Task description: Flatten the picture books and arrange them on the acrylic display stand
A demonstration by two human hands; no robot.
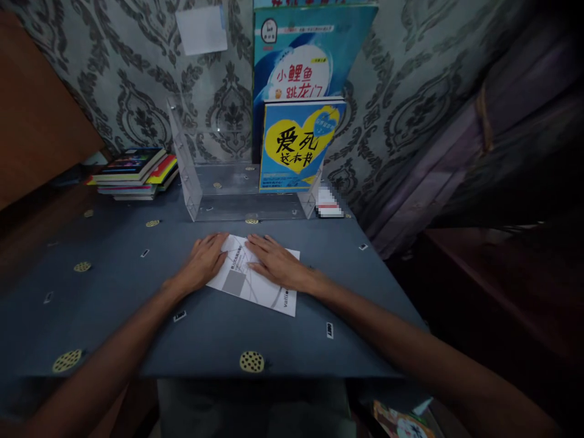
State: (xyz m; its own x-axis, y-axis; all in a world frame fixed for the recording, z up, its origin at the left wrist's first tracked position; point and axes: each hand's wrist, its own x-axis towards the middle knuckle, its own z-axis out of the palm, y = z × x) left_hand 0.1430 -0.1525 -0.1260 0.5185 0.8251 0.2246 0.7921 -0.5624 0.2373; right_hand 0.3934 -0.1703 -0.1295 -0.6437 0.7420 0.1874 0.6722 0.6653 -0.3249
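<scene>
A white booklet (260,289) with a grey square and dark print lies at a slant on the blue-grey patterned tablecloth. On its left end rests my left hand (207,258), palm down with the fingers stretched forward. My right hand (276,261) lies flat across the booklet's upper middle, fingers extended and a little apart, the thumb pointing left. Neither hand is wrapped round anything. Just beyond them stands a clear acrylic book rack (189,182), with a blue book (292,146) bearing a yellow heart at its right end. Behind that rises a taller teal book (319,55).
A stack of books (132,173) lies at the back left. Right of the rack is a small pale item (329,204), blurred out. A patterned wall stands behind, a purplish curtain (438,140) hangs at the right, and a colourful book (401,420) shows below the table's front edge.
</scene>
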